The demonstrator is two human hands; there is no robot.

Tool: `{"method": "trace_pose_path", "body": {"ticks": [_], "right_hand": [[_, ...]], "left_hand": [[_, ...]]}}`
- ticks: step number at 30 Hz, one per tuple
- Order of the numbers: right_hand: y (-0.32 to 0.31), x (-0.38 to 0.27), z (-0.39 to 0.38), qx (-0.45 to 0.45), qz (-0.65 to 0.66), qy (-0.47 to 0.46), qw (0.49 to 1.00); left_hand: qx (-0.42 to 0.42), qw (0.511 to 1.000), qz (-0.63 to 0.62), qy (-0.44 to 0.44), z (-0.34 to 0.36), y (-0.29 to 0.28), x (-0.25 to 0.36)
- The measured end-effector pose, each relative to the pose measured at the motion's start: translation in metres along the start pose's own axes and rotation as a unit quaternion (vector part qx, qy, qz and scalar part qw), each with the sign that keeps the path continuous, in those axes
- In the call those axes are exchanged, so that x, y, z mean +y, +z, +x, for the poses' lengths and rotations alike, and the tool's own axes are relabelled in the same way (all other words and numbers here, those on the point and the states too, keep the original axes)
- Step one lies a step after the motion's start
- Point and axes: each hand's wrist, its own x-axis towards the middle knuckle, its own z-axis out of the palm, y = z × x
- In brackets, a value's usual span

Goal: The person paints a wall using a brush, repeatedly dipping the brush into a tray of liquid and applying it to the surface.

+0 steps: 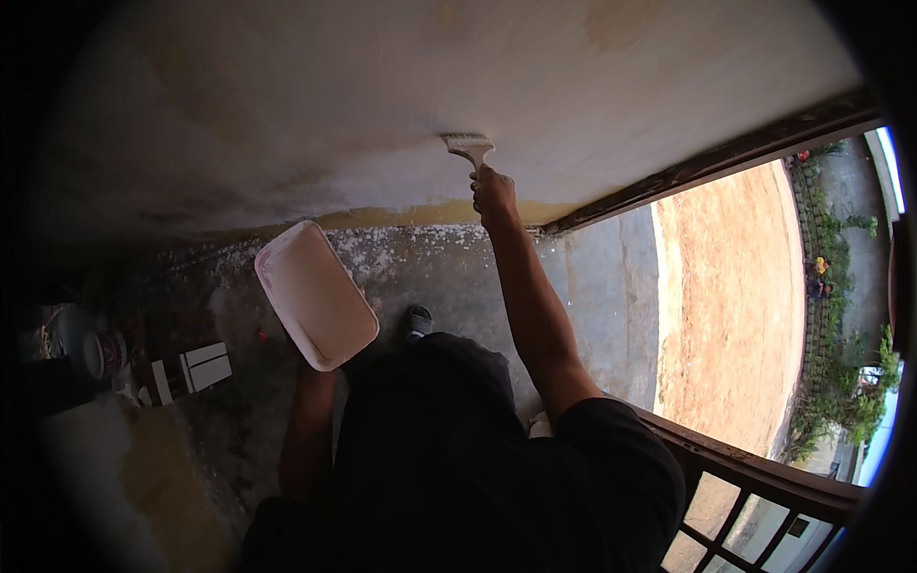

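My right hand (494, 193) is closed around the handle of a wide, pale paintbrush (469, 148). The bristles touch the whitish, patchy wall (334, 115) in front of me. Lower and to the left, a rounded rectangular paint tray (323, 294) with pale paint in it is held up on my left hand. That hand's fingers are hidden beneath the tray; only the left forearm (308, 420) shows below it.
White spatters dot the grey floor (430, 263) along the wall's foot. A bucket (103, 353) and white boxes (204, 367) stand at the left. On the right, a dark-framed doorway (716, 158) opens onto sandy ground (731, 306), with a barred panel (735, 511) below.
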Motion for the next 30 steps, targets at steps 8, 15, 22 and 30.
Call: {"method": "trace_pose_path", "body": {"ticks": [8, 15, 22, 30], "right_hand": [[0.01, -0.1, -0.07, -0.054, 0.123, -0.052, 0.99], [0.014, -0.163, -0.146, -0.066, 0.123, -0.288, 0.947], [0.029, -0.14, -0.086, -0.038, 0.135, -0.28, 0.95], [0.027, 0.022, 0.011, -0.029, -0.005, -0.254, 0.967]], "left_hand": [[0.033, 0.999, 0.013, 0.005, 0.003, 0.009, 0.0], [0.008, 1.0, -0.009, -0.006, 0.007, 0.011, 0.0], [-0.016, 0.999, -0.021, -0.02, 0.012, 0.006, 0.0], [0.072, 0.997, 0.004, -0.005, -0.01, 0.022, 0.012]]}}
